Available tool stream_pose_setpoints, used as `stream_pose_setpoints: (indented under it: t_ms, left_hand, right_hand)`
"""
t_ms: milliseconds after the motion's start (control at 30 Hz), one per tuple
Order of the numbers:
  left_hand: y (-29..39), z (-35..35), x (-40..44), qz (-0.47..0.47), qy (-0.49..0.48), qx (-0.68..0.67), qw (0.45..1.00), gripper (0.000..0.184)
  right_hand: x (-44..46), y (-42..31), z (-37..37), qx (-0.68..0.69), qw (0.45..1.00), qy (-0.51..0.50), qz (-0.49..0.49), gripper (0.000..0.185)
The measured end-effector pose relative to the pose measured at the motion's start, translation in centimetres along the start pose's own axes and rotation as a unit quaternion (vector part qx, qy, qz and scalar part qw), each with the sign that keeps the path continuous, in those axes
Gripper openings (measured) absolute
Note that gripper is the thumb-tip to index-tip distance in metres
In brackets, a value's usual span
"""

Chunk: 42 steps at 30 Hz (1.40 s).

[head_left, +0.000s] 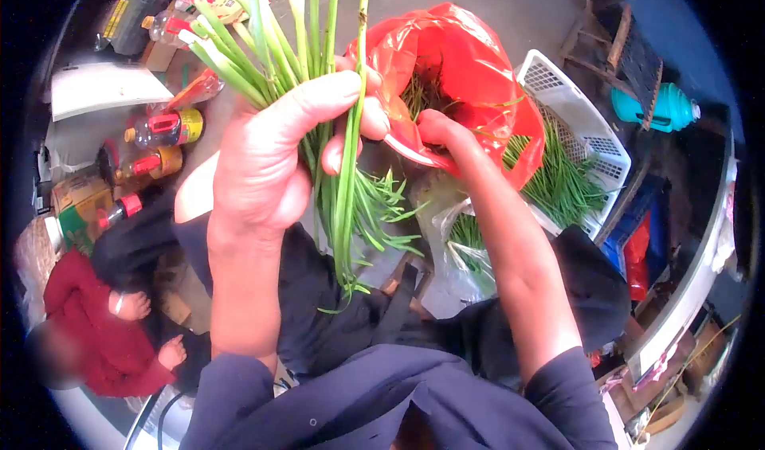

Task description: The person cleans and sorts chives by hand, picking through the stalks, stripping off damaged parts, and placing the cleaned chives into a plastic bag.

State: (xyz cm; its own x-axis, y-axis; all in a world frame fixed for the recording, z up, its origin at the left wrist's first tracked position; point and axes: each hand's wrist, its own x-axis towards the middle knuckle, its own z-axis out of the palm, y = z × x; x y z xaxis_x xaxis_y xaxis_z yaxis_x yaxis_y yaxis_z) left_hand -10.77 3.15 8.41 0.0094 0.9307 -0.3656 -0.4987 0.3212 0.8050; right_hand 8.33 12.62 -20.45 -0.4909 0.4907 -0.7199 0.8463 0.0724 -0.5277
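My left hand (267, 151) is closed around a bunch of garlic chives (343, 211). Its pale cut ends point up and away, while the thin green leaves hang below my fingers. One stalk stands apart from the rest between thumb and fingertips. Just to the right, a red plastic bag (510, 68) gapes, with dark, stringy trimmings inside. At the bag's mouth is my right hand (437, 129), its fingers curled in and partly hidden; what they hold, if anything, does not show.
A white perforated basket (610, 143) with long green chives stands right of the red bag. Below it sits a clear plastic bag (450, 259) containing more greens. Sauce bottles (179, 126) line the left side. A person in a dark red top (92, 322) sits at lower left.
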Motion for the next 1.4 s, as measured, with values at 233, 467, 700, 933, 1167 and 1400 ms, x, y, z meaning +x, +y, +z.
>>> stream_pose_setpoints:
  t_ms: [233, 467, 700, 933, 1167, 1400]
  left_hand:
    - [-0.8, 0.3, 0.3, -0.016, -0.039, -0.019, 0.999, 0.022]
    - [-1.5, 1.0, 0.3, -0.042, -0.175, -0.045, 0.983, 0.032]
    - [0.0, 2.7, 1.1, -0.059, -0.252, -0.011, 0.966, 0.031]
    - [1.1, 2.0, 3.5, -0.034, -0.220, 0.069, 0.972, 0.030]
    - [-0.3, 2.8, 4.9, -0.070, -0.222, 0.025, 0.972, 0.027]
    - [-1.8, 3.2, 5.4, -0.109, -0.168, 0.000, 0.980, 0.022]
  right_hand:
    - [-4.8, -0.3, -3.0, 0.152, 0.965, 0.199, -0.073, 0.035]
    - [-19.9, -2.2, -3.1, 0.571, 0.782, 0.202, -0.148, 0.034]
    - [-25.3, 6.1, 8.2, 0.556, 0.804, 0.196, 0.083, 0.022]
    - [-18.2, 10.2, 14.3, 0.393, 0.862, 0.296, 0.123, 0.027]
    - [-14.7, 10.7, 14.0, 0.171, 0.868, 0.452, 0.118, 0.030]
    - [-13.6, 10.5, 13.6, 0.158, 0.879, 0.422, 0.156, 0.037]
